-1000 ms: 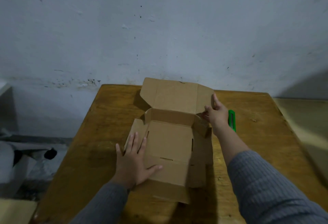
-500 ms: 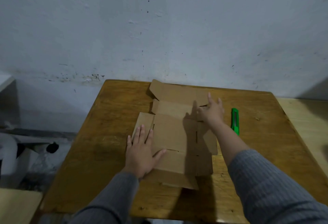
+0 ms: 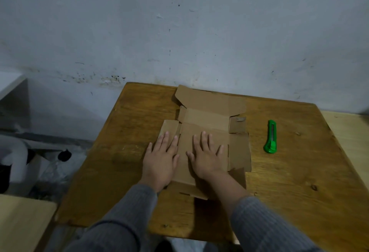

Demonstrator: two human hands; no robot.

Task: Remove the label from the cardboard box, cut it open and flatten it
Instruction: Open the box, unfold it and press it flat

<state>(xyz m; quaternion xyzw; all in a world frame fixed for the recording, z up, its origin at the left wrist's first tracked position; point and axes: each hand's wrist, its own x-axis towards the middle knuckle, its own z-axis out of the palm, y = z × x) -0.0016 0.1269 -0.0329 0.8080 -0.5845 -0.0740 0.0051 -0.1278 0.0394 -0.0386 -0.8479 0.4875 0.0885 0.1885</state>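
Note:
The brown cardboard box (image 3: 207,115) lies unfolded and nearly flat on the wooden table (image 3: 299,181), its far flap reaching toward the wall. My left hand (image 3: 161,157) rests palm down on its left side panel, fingers spread. My right hand (image 3: 207,155) presses flat on the middle panel, fingers spread. Neither hand holds anything. A green utility knife (image 3: 271,136) lies on the table to the right of the cardboard, apart from both hands. No label shows on the cardboard.
A scuffed white wall (image 3: 179,31) rises right behind the table's far edge. A lighter wooden surface (image 3: 351,131) adjoins the table on the right. Another pale surface (image 3: 22,221) sits at lower left, with white and dark clutter (image 3: 18,159) on the floor.
The upright back flap has gone down flat. My right hand left the far right corner and came to the middle panel. My left hand stayed on the left panel.

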